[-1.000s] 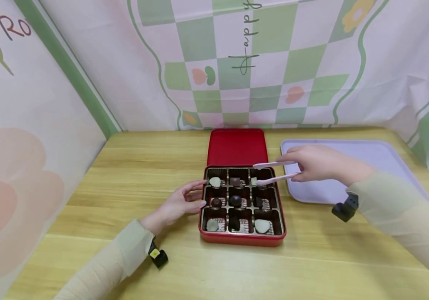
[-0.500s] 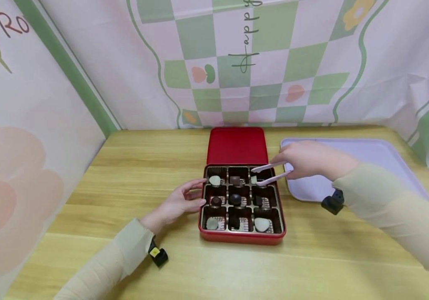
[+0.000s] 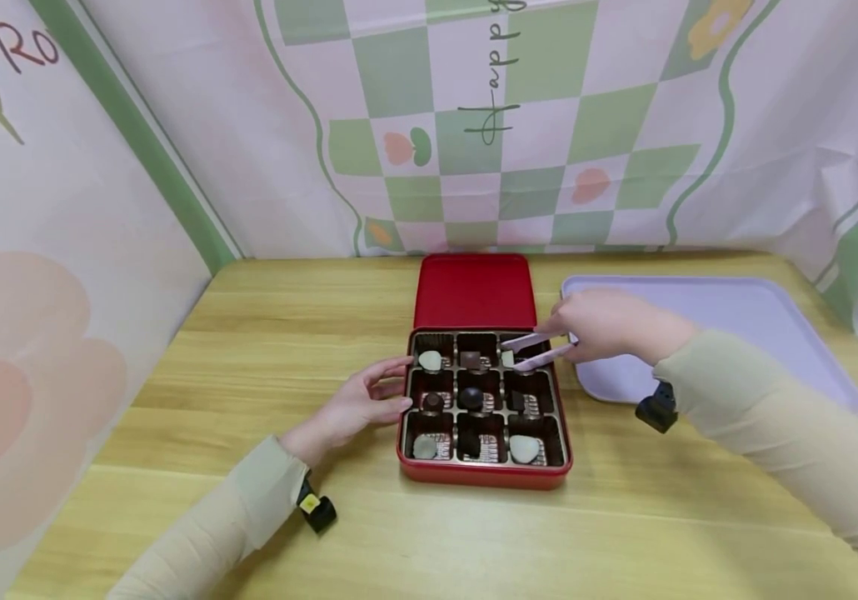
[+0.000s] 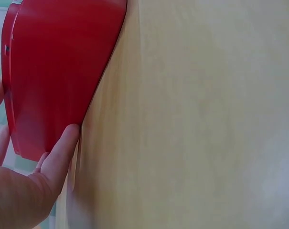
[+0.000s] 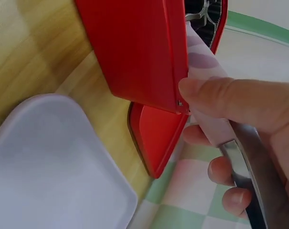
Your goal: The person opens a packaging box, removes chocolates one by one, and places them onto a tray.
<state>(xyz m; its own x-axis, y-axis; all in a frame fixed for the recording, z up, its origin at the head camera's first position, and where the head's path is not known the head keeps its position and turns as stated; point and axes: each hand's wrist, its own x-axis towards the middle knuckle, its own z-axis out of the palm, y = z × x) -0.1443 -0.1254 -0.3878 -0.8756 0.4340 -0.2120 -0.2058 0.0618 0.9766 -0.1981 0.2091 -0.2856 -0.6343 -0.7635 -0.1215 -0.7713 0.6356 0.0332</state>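
Observation:
A red tin point(image 3: 485, 477) with nine compartments holds dark, brown and white chocolates. My left hand point(image 3: 360, 404) rests on the tin's left side; in the left wrist view its thumb point(image 4: 61, 155) lies along the red wall. Over the back right compartment my right hand point(image 3: 609, 323) grips pale pink tongs point(image 3: 544, 358). The tongs' tips reach into that compartment, one on either side of a small white chocolate point(image 3: 507, 358). Whether they touch it cannot be made out. In the right wrist view the tongs show a metal handle point(image 5: 237, 164), and the chocolate is hidden.
The red lid point(image 3: 474, 292) lies behind the tin. To the right, a lilac tray point(image 3: 714, 342) sits partly under my right hand and forearm. A printed cloth point(image 3: 541, 196) hangs at the wooden table's point(image 3: 286, 304) back edge.
My right hand has moved left, bringing the tongs deeper into the back right compartment, their arms closer together around the white chocolate. My left hand has stayed on the tin.

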